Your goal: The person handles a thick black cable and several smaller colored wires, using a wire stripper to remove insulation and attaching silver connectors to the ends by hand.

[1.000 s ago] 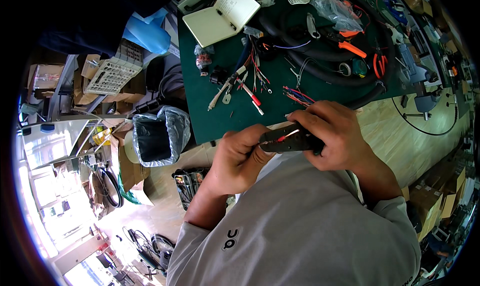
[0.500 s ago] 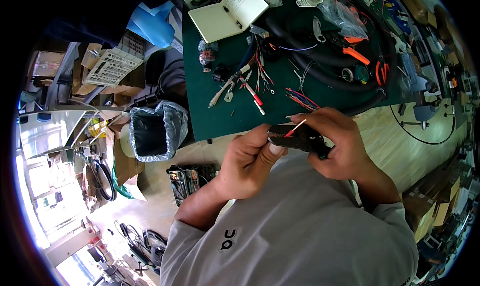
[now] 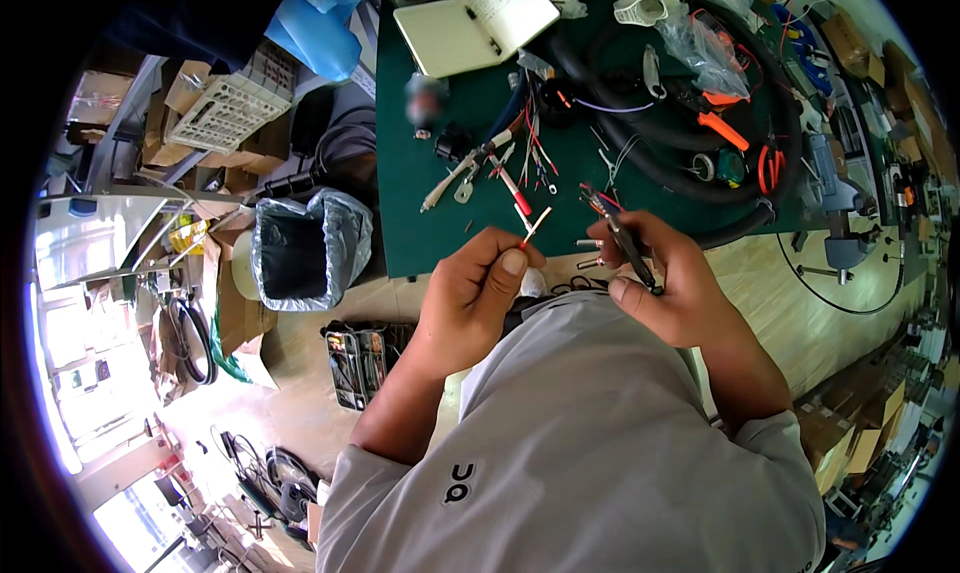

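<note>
My left hand [image 3: 476,291] pinches a short red wire [image 3: 532,228] between thumb and fingers, its pale stripped end pointing up and right. My right hand [image 3: 668,279] grips a dark hand tool [image 3: 625,238], a stripper or plier, whose jaws point toward the wire tip. A small gap separates the two hands over the near edge of a green mat [image 3: 440,223]. Loose coloured wires [image 3: 530,148] lie on the mat just beyond the hands.
An open notebook [image 3: 475,23] lies at the mat's far left. Thick black hose [image 3: 660,153], orange-handled cutters [image 3: 722,128] and red-handled pliers [image 3: 770,165] sit to the right. A bag-lined bin [image 3: 300,248] and a parts case [image 3: 358,361] stand on the floor to my left.
My hands were pressed together around the tool and wire. They have pulled apart: the left now holds the wire alone, the right holds the tool.
</note>
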The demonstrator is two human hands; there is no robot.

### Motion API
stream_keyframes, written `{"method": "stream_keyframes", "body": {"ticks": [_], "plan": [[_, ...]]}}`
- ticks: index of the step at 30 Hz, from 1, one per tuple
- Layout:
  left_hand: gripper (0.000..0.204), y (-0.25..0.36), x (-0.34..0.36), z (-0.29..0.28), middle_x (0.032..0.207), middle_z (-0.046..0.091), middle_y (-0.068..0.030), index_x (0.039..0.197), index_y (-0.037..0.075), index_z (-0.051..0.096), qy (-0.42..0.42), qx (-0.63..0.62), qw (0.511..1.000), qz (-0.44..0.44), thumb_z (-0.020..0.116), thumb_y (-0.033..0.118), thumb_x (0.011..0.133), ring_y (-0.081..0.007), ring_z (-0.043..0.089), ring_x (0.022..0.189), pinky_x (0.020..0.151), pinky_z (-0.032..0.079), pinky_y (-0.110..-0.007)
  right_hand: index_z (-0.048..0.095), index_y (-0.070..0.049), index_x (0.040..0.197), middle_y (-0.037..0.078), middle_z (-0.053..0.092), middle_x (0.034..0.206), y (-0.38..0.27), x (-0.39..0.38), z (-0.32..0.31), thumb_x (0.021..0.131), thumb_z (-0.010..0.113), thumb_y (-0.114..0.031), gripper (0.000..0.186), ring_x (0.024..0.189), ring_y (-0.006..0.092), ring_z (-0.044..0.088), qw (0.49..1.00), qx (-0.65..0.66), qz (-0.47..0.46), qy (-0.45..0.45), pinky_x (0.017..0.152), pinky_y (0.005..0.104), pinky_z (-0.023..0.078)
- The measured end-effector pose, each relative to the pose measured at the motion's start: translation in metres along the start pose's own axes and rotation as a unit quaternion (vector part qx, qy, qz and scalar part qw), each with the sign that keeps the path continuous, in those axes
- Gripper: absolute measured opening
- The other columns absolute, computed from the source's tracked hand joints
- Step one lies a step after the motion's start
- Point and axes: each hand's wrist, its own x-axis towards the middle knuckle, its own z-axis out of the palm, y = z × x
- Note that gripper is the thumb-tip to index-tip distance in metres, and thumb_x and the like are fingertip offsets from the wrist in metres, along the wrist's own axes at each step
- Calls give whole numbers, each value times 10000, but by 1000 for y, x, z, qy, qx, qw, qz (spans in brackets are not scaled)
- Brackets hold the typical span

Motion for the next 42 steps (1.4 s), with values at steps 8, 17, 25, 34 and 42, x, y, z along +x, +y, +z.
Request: {"method": "stream_keyframes", "body": {"ticks": [8,17,25,34,42], "plan": [[147,-1,-11,-2,674,532,-31,941,10,615,58,76,995,27,535,123,989,-94,453,587,547,379,-249,587,-9,1088,142,586,918,-2,11,4,679,621,-5,411,777,302,595,983,-176,-53,-22,685,366,492],[89,-7,-8,2,675,557,-37,961,6,605,48,121,985,116,554,79,970,-113,457,557,527,388,-242,591,-43,1069,112,576,922,-5,10,8,629,683,-28,450,802,317,597,972,-220,-82,0,700,399,498],[57,1,-9,8,677,579,-89,979,12,593,40,164,979,118,590,53,940,-177,535,560,539,443,-273,571,-74,1098,94,547,963,-3,4,5,585,729,-44,538,847,310,579,948,-291,-124,24,733,401,485],[66,5,-7,16,682,583,-106,988,16,602,30,203,969,134,599,40,927,-208,544,541,524,440,-286,578,-48,1117,116,571,1021,-4,0,4,574,667,-10,552,905,319,568,941,-304,-139,53,792,398,475],[64,5,-7,19,682,580,-113,983,14,607,13,206,971,118,589,31,924,-243,559,558,534,447,-301,572,-46,1135,129,573,1050,-4,-2,4,583,660,-5,561,926,331,570,945,-286,-148,55,816,406,477]]}}
